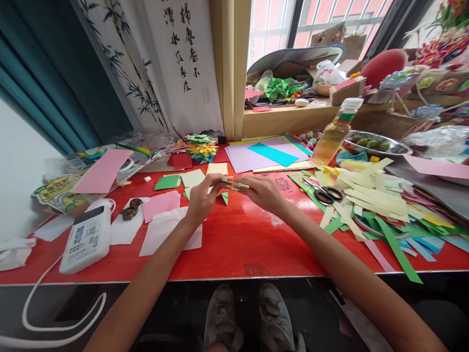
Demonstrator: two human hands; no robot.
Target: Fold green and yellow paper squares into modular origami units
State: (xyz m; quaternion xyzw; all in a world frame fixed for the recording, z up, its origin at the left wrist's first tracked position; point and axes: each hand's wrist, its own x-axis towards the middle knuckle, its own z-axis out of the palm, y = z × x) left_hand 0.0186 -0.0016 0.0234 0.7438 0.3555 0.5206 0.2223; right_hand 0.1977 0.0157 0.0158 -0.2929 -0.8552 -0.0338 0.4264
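L hand (203,199) & R hand (266,193) both pinch a small folded green-and-pale paper piece (237,185), left of & nearer than the clear white-capped bottle (330,139). Prob. best: light grip, edges aligned, creases pressed evenly. Bottle holds amber liquid; shiny metal bowl (402,147) just right of it has green oval fruit (371,143), apparently.
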